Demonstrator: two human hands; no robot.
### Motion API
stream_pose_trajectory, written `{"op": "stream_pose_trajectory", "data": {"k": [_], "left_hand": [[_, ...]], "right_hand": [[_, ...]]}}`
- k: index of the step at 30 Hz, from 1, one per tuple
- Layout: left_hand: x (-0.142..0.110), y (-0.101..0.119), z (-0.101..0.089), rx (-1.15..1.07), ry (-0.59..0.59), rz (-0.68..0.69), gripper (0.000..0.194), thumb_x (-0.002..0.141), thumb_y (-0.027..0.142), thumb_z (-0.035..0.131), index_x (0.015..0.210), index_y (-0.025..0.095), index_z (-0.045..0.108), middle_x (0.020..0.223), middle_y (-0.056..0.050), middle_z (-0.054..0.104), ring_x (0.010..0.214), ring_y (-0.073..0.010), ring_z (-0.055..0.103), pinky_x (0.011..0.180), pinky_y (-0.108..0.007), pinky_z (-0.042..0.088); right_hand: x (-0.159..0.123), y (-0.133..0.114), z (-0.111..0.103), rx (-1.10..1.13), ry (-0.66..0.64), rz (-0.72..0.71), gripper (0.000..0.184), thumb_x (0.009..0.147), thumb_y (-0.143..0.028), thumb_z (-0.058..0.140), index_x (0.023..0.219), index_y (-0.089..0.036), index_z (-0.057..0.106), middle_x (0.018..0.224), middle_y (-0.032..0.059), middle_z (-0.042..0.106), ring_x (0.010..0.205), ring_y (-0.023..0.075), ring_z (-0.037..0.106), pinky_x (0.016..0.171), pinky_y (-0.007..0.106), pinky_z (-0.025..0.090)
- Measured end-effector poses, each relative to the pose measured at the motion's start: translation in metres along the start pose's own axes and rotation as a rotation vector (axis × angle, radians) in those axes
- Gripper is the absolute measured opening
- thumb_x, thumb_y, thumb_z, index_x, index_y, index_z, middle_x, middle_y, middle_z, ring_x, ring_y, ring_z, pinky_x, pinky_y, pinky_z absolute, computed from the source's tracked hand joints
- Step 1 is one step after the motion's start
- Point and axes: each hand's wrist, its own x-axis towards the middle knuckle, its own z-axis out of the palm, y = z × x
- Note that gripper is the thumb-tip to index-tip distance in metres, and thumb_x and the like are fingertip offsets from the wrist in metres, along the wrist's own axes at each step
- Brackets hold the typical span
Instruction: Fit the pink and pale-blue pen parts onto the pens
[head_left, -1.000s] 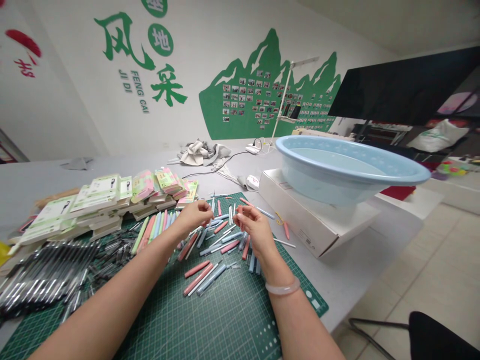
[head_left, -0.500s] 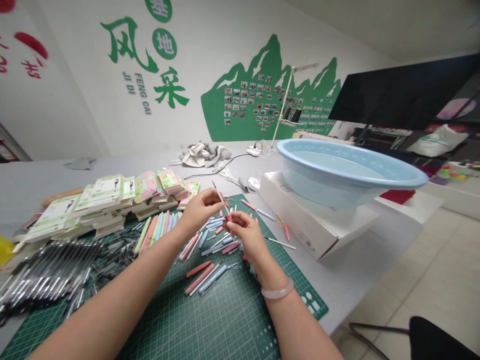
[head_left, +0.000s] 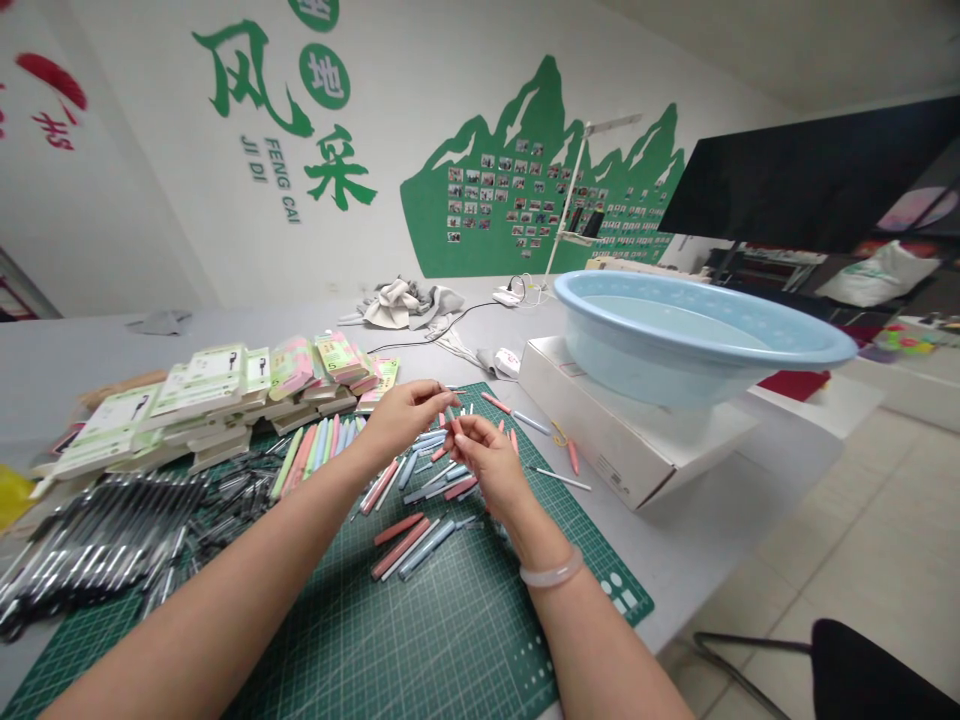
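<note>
My left hand [head_left: 405, 415] is closed in a pinch above the green cutting mat [head_left: 390, 640], on a thin pen refill that is mostly hidden by the fingers. Close against it, my right hand [head_left: 487, 465] pinches a small red pen barrel [head_left: 455, 426]. The fingertips of both hands nearly meet. Loose pen parts lie under and around them: a red barrel [head_left: 405, 548], a blue barrel [head_left: 427, 550] and several white refills. Left of them, a row of pastel green, red and blue pens [head_left: 311, 455] lies on the mat.
Black-and-clear pens [head_left: 97, 540] are heaped at the left, below stacked boxes [head_left: 199, 385]. A blue basin [head_left: 697, 330] rests on a white carton [head_left: 622, 440] at the right. Grey cloth [head_left: 409, 303] and a cable lie behind. A black chair [head_left: 862, 670] stands beside the table.
The refill stood up out of my left fingers; now it hardly shows, and that hand has come closer to the red barrel. The view has shifted slightly.
</note>
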Motion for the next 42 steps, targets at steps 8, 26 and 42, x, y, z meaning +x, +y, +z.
{"op": "stream_pose_trajectory", "data": {"k": [8, 26, 42], "left_hand": [[-0.001, 0.002, -0.001, 0.021, -0.002, -0.011, 0.029, 0.08, 0.04, 0.051, 0.07, 0.016, 0.064, 0.046, 0.005, 0.044, 0.045, -0.0094, 0.038, 0.046, -0.021, 0.029], [-0.003, -0.002, -0.001, -0.141, -0.039, -0.073, 0.029, 0.08, 0.04, 0.05, 0.073, 0.015, 0.062, 0.049, 0.003, 0.048, 0.047, -0.0103, 0.043, 0.048, -0.022, 0.033], [-0.012, 0.003, -0.012, 0.063, -0.023, 0.043, 0.028, 0.082, 0.037, 0.049, 0.074, 0.016, 0.065, 0.051, 0.003, 0.05, 0.049, -0.0101, 0.044, 0.049, -0.021, 0.032]], "right_hand": [[-0.003, -0.004, 0.006, 0.069, -0.028, 0.061, 0.017, 0.074, -0.03, 0.066, 0.086, -0.018, 0.063, 0.073, 0.0018, 0.063, 0.064, 0.0124, 0.055, 0.063, 0.025, 0.041], [-0.006, -0.005, 0.01, 0.192, -0.038, 0.127, 0.018, 0.075, -0.03, 0.068, 0.087, -0.016, 0.064, 0.075, 0.0023, 0.063, 0.06, 0.0092, 0.054, 0.061, 0.022, 0.043], [-0.007, -0.001, 0.011, 0.077, -0.003, 0.093, 0.029, 0.066, -0.027, 0.075, 0.09, -0.017, 0.063, 0.079, 0.0041, 0.07, 0.069, 0.0147, 0.066, 0.072, 0.03, 0.05]]}}
